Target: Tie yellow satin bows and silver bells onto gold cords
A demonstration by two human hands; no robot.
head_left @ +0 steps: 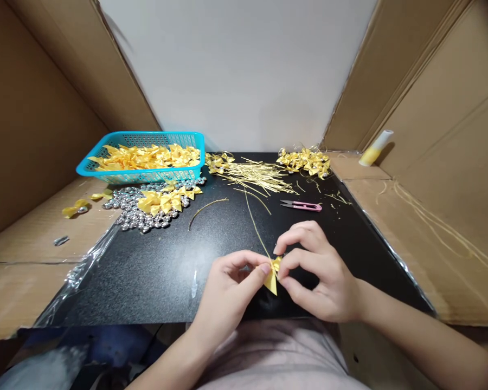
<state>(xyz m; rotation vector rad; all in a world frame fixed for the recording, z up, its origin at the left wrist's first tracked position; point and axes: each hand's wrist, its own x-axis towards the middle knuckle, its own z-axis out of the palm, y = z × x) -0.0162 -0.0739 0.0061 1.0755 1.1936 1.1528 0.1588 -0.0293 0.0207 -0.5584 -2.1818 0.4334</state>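
Near the front of the black table, a small yellow ribbon bow (270, 283) is pinched between the thumb and index finger of my left hand (231, 287). From its top a thin gold cord (257, 230) runs up and away across the table. My right hand (319, 273) is curled at the bow's right side, thumb and fingertip pressed together against it; whether they grip the ribbon or the cord's short end is hidden. Beyond the right hand lies a pair of pink thread snips (301, 206). Cut gold cords (256, 176) form a pile further back.
A blue basket (140, 176) of yellow bows stands at the back left. Silver beads (130, 208) and loose bows (165, 201) lie before it. Corded bows (305, 161) are heaped at the back right. A thread cone (376, 148) stands beside cardboard walls (443, 108).
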